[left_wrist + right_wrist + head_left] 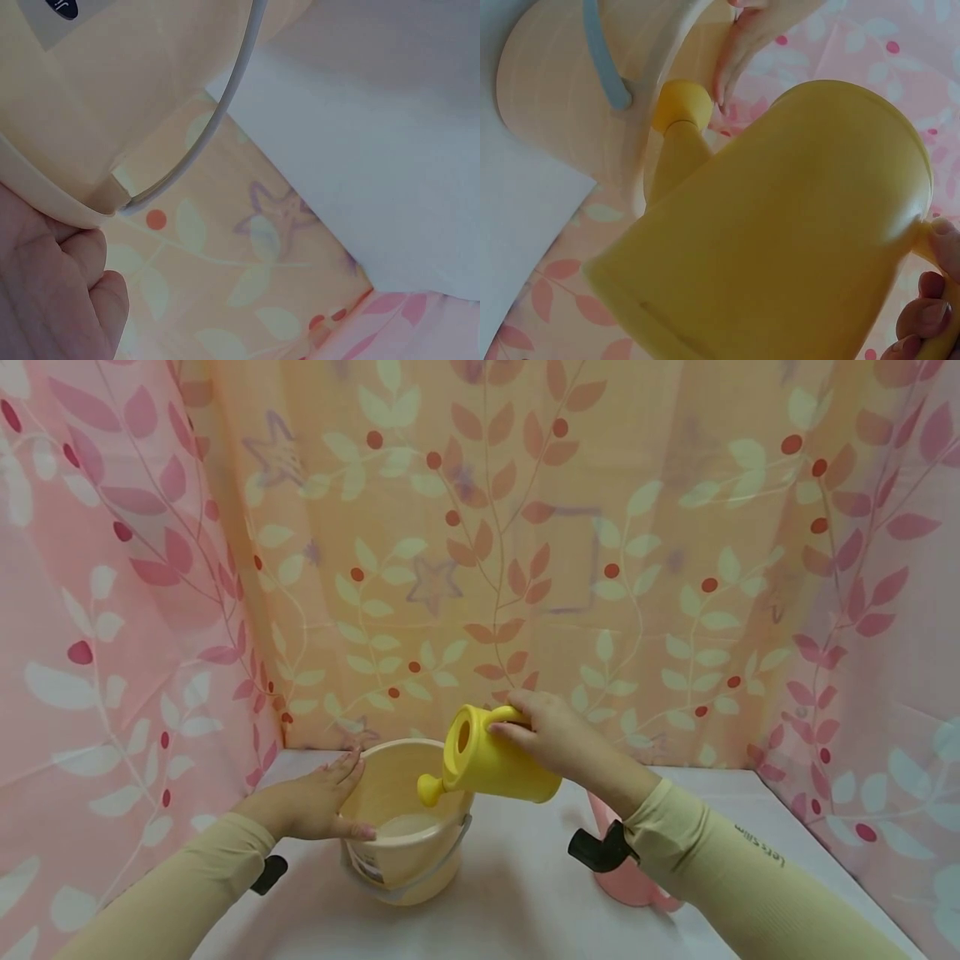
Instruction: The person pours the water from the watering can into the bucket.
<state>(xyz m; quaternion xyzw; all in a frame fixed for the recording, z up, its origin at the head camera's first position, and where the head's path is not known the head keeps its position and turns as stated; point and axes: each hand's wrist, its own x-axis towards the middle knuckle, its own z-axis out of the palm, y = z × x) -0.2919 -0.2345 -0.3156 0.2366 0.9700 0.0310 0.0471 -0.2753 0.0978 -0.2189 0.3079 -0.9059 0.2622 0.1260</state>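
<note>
My right hand [553,737] grips the handle of a yellow watering can [502,768], holding it tilted over the bucket. Its round spout head [430,790] points down inside the rim, and the can's body fills much of the right wrist view. A cream bucket [420,877] stands upright on the table, its grey bail handle [225,112] hanging down at the near side. Spread along the bucket's left rim, my left hand [318,797] rests with the thumb at the near edge and fingers toward the back.
A pink vessel with a handle [626,885] stands to the right, partly hidden behind my right wrist. White covering lies over the table [510,893]. Leaf-patterned curtains [487,568] rise at the back and both sides.
</note>
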